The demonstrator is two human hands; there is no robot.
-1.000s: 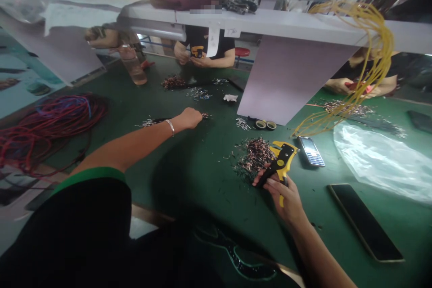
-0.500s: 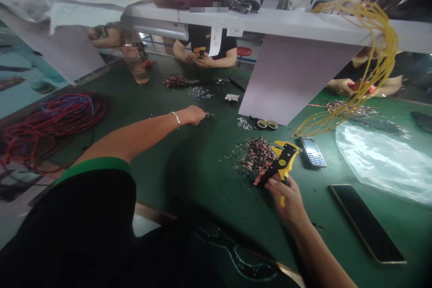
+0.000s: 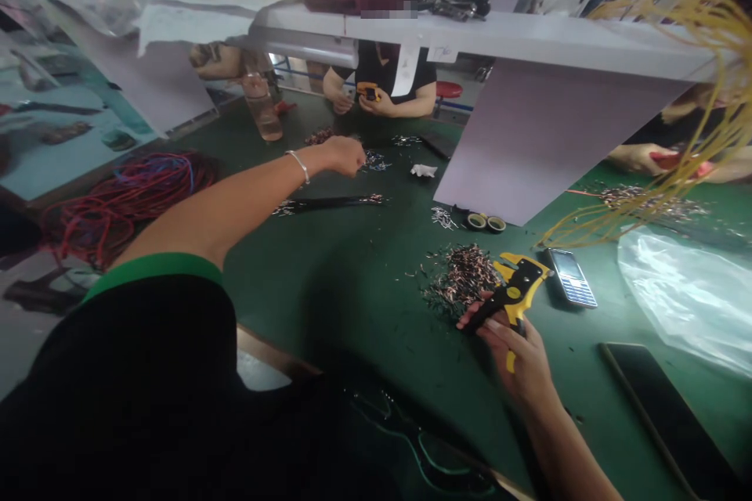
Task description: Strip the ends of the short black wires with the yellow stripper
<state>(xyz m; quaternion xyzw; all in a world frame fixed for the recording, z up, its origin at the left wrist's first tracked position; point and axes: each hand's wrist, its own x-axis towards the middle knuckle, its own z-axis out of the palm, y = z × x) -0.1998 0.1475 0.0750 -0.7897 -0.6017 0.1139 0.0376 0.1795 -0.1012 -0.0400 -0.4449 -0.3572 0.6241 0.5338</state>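
My right hand (image 3: 522, 352) is wrapped around the handles of a yellow and black wire stripper (image 3: 515, 291), its jaws beside a pile of short stripped wire scraps (image 3: 461, 275). Far out over the green table, my left hand (image 3: 348, 156) is closed, fingers curled down. Whether anything is in those fingers is hidden. A small heap of blue and white wire bits (image 3: 377, 163) lies just right of it. Below the left hand, a bundle of black wires (image 3: 334, 203) with bared ends rests on the tabletop.
Red and blue wire coils (image 3: 129, 192) lie at left. Tape rolls (image 3: 486, 222), a keypad phone (image 3: 571, 277), a dark smartphone (image 3: 663, 415) and a plastic bag (image 3: 687, 297) are on the right. Yellow wires (image 3: 705, 125) hang from the shelf (image 3: 529, 35). Co-workers sit opposite.
My left hand has moved up and away from the black wire bundle, which now lies uncovered. The view has shifted left; my right hand still grips the wire stripper.
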